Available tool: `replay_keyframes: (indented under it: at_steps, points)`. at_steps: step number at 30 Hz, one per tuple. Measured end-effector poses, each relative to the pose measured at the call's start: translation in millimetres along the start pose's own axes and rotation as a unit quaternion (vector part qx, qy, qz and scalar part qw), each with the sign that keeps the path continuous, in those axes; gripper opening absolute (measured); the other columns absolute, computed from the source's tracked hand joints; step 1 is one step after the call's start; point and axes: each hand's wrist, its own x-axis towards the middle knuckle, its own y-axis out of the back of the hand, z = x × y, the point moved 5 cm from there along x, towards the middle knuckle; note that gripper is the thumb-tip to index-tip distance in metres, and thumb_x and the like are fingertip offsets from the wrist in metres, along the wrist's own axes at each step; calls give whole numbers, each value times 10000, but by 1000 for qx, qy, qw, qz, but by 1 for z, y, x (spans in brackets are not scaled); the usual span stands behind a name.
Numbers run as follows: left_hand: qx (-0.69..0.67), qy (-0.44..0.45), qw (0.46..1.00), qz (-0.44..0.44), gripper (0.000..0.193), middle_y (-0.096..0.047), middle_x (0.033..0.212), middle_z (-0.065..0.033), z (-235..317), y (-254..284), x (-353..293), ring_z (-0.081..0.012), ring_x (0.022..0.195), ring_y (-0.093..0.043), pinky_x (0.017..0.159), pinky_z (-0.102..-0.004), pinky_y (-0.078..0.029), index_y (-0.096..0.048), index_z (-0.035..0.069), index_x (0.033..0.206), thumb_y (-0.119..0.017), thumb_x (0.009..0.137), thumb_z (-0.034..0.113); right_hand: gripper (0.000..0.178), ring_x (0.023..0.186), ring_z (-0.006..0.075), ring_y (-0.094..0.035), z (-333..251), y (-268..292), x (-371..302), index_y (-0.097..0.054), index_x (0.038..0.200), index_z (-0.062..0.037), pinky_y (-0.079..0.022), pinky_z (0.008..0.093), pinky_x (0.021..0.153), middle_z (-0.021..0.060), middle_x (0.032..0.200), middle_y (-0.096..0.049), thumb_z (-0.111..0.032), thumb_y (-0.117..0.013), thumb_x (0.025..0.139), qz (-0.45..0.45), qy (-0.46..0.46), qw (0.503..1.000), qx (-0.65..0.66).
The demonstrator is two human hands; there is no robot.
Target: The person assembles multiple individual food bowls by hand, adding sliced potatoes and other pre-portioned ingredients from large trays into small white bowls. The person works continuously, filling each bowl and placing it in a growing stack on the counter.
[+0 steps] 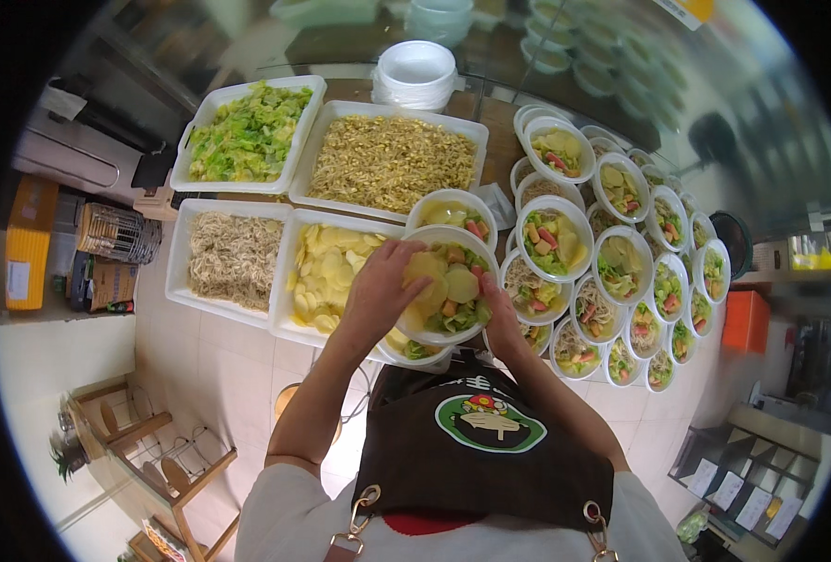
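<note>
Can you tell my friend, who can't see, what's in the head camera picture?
A person's left hand is over yellow slices in a white bowl of salad, while the right hand holds the bowl's side. Four white trays of food lie ahead and left; many filled bowls crowd the right.

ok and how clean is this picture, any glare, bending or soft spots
Head view: fisheye distortion skews the wooden frame and black fills the corners; head view: the glass panel carries hazy bowl shapes; head view: the floor glares nearly white beside the apron, while the held bowl looks fairly sharp.
</note>
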Motion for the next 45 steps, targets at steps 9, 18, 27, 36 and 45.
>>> replay_keyframes:
  at_steps: [9,18,27,36,45]
  points:
    - [153,-187,969,-48,320,-564,926,-121,49,-40,3,-292,861,-579,709,-390,-494,-591,94,1016,-659,703,94,531,1141,169,-464,2,9,-4,-371,1310,-2,-363,320,976,99,1251,-475,-405,-357,965,-13,8,999,-29]
    - [-254,76,964,-34,162,-621,857,-37,-3,-1,15,-85,760,-566,674,-234,-460,-597,32,1008,-576,847,38,544,1085,145,-454,1,8,-7,-414,1269,-14,-352,293,950,68,1177,-473,-453,-371,951,-7,-5,1000,13]
    - [-219,65,973,30,99,-607,792,-49,-11,21,14,-96,700,-547,640,-231,-453,-612,-5,925,-592,855,64,594,1220,187,-376,-3,-4,-3,-259,1377,-14,-309,327,1022,106,1347,-350,-428,-343,959,-61,15,998,24]
    - [203,-65,971,106,290,-567,979,-109,-45,65,3,-312,885,-561,729,-377,-482,-600,61,1041,-641,754,66,611,1230,206,-396,-10,3,-9,-247,1390,-23,-325,341,1027,98,1366,-366,-440,-344,955,13,38,992,119]
    - [231,-229,945,-41,309,-570,942,-89,62,-32,30,-265,844,-572,705,-361,-500,-591,96,1021,-658,721,67,558,1145,172,-450,-35,35,-31,-399,1310,0,-342,298,985,116,1275,-448,-429,-370,953,127,103,985,-49]
